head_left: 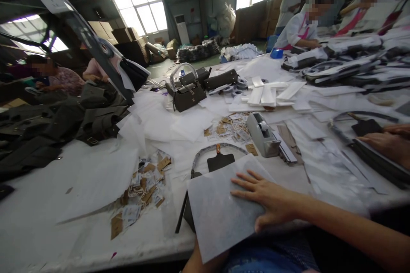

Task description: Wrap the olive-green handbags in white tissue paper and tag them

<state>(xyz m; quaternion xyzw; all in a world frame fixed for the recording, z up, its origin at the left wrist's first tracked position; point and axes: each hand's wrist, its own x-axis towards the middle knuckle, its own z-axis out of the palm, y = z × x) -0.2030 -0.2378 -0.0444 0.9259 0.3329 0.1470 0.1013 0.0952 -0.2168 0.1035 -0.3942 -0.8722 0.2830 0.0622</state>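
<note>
The right hand (267, 200) lay flat, palm down, on a sheet of white paper (218, 217). Its fingers (245, 185) were spread and straight and gripped nothing. The paper covered a dark bag (220, 161) whose handle arched out just beyond the fingertips. The left forearm (196, 262) rose under the paper's near edge; the hand itself was hidden, so its grip could not be told. A grey tape dispenser (263, 134) stood past the knuckles. Loose tags (144, 190) lay well beyond the fingertips.
</note>
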